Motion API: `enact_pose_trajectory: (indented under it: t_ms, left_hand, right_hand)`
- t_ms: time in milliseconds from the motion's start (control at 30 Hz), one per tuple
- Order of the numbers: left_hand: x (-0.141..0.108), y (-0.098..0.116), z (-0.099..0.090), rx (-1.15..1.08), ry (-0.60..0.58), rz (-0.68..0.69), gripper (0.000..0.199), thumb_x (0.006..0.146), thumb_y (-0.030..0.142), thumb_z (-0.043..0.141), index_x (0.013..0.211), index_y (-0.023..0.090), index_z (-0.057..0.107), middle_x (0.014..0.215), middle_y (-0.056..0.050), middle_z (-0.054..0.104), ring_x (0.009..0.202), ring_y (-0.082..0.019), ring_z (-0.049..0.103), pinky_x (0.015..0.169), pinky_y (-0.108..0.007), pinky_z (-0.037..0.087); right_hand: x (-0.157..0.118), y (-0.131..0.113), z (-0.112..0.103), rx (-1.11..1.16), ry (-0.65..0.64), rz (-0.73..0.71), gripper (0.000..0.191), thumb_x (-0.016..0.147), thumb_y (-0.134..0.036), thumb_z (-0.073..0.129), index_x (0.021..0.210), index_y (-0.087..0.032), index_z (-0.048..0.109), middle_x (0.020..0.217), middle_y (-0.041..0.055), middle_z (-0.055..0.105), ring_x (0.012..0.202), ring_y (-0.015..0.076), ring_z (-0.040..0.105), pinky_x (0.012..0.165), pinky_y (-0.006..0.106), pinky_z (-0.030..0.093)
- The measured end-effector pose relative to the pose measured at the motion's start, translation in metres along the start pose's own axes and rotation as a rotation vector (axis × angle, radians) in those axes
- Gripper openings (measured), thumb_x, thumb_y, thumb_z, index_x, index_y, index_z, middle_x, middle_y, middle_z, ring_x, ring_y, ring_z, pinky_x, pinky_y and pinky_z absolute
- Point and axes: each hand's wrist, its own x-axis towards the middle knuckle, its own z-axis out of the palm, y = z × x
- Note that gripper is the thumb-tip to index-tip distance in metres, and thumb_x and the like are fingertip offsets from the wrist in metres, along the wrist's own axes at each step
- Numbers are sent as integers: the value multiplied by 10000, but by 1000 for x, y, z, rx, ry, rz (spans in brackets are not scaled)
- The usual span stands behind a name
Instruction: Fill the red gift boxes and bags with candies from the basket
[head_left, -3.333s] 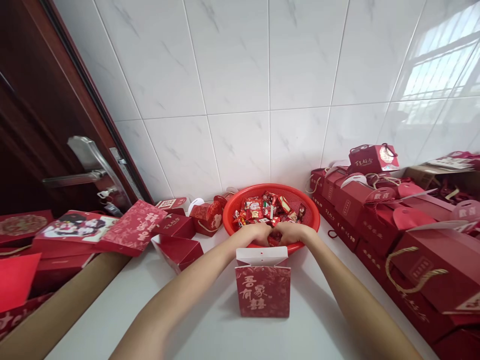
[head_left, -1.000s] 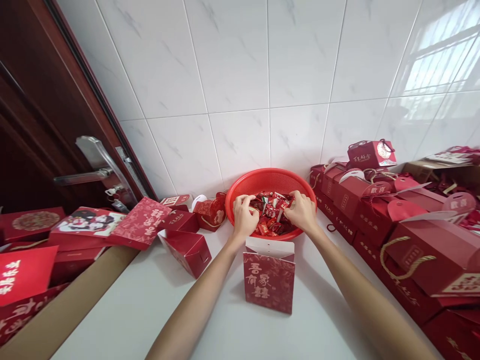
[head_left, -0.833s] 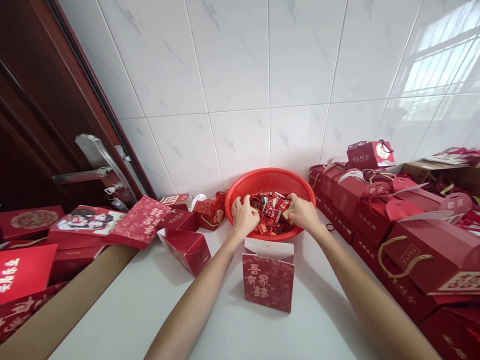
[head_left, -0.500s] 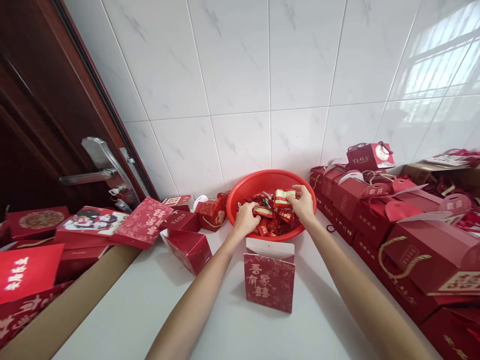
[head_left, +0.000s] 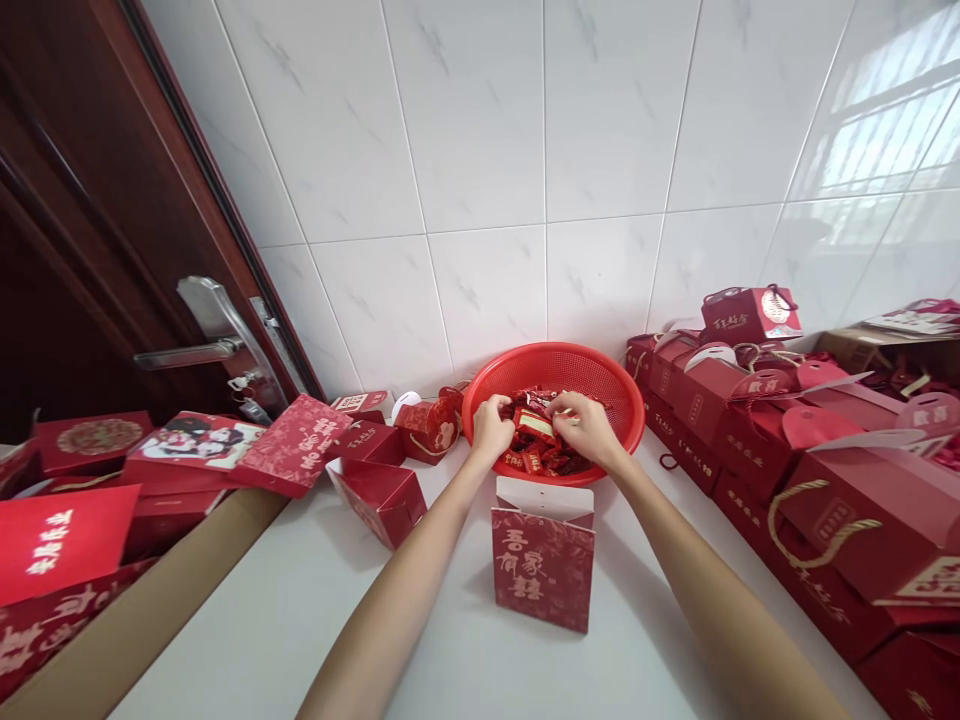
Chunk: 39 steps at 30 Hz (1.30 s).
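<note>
A red plastic basket (head_left: 626, 385) holds a heap of red-wrapped candies (head_left: 532, 460). Both of my hands reach into it. Between them is a red wrapped candy (head_left: 537, 425) with a cream band. My left hand (head_left: 493, 428) is closed at its left end, fingers curled round it. At the other end, my right hand (head_left: 586, 428) pinches with thumb and forefinger; its other fingers are partly hidden. In front of the basket stands a red gift box (head_left: 544, 570) with pale lettering, its white-lined top flaps raised.
Red gift boxes with rope handles (head_left: 862, 510) are stacked along the right. To the left lie an open red box (head_left: 382, 500), several flat and folded boxes (head_left: 292, 445) and a cardboard carton edge (head_left: 210, 545). A tiled wall (head_left: 487, 290) and a door handle (head_left: 195, 352) are behind.
My right hand has moved down and inward, and the pale yellow packet at its fingers no longer shows. My hands are closer together over the candies. The view has shifted slightly.
</note>
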Motion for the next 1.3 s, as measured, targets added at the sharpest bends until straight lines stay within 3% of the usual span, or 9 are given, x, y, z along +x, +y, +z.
enact_pose_trajectory:
  t_ms: [100, 200, 367, 500, 633, 733, 933, 1167, 1300]
  left_hand:
    - [4, 2, 7, 94, -33, -52, 370, 727, 100, 669, 1095, 127, 633, 1235, -194, 666, 1211, -294, 606, 1024, -382, 452]
    - [8, 3, 15, 147, -90, -94, 416, 673, 205, 757, 1065, 141, 634, 1233, -216, 663, 1193, -349, 609, 957, -405, 473]
    - [13, 3, 16, 127, -196, -94, 316, 531, 174, 816, 810, 190, 669, 994, -140, 750, 1060, -373, 667, 854, -381, 497]
    - [13, 4, 12, 18, -230, -65, 190, 555, 101, 755, 666, 197, 635, 744, -39, 724, 861, -279, 698, 742, -311, 507]
    - [11, 7, 10, -178, -224, -40, 136, 689, 190, 702, 813, 184, 645, 711, 14, 680, 661, -162, 651, 622, -248, 498]
    - [8, 11, 8, -516, -263, -31, 249, 713, 264, 712, 926, 174, 623, 718, 30, 655, 571, -117, 599, 560, -226, 483]
    - [5, 15, 4, -797, -318, -14, 391, 620, 303, 818, 933, 165, 627, 771, 24, 669, 647, -113, 624, 619, -220, 500]
    - [6, 14, 5, -766, -266, 35, 326, 705, 337, 730, 969, 161, 661, 1001, -42, 724, 963, -196, 672, 871, -289, 506]
    - [6, 14, 6, -721, -246, 3, 303, 735, 320, 696, 990, 162, 660, 1056, -63, 726, 998, -210, 678, 890, -300, 512]
  right_hand:
    - [-1, -9, 4, -195, -332, -73, 216, 734, -86, 564, 737, -200, 748, 1035, 72, 714, 1037, 250, 610, 963, 372, 426]
    - [-1, -16, 6, -420, -442, 62, 240, 769, -100, 572, 852, -187, 780, 1153, 119, 679, 1154, 309, 563, 978, 409, 406]
    - [0, -20, 4, -532, -303, 252, 358, 885, -170, 499, 1196, -120, 671, 1282, 166, 629, 1255, 326, 513, 1040, 444, 379]
    - [0, -14, 5, -515, -195, 305, 393, 881, -189, 513, 1241, -82, 629, 1354, 195, 583, 1276, 344, 498, 1056, 451, 380]
    - [-1, 0, 10, -435, -89, 263, 433, 841, -198, 555, 1255, -95, 629, 1359, 206, 570, 1268, 353, 515, 1052, 469, 399]
    - [-2, 10, 11, -265, -55, 138, 442, 792, -190, 595, 1227, -148, 660, 1326, 174, 600, 1259, 328, 538, 1073, 480, 394]
    - [-2, 15, 10, 85, -89, 35, 442, 779, -174, 612, 1220, -172, 643, 1212, 115, 689, 1091, 254, 646, 976, 406, 475]
    - [-1, 8, 3, 50, 28, 238, 156, 788, -281, 652, 867, -153, 694, 790, 55, 719, 721, 201, 648, 707, 309, 487]
    - [-2, 4, -1, 235, 73, 398, 138, 796, -309, 619, 802, -174, 648, 637, 1, 643, 536, 166, 616, 523, 260, 453]
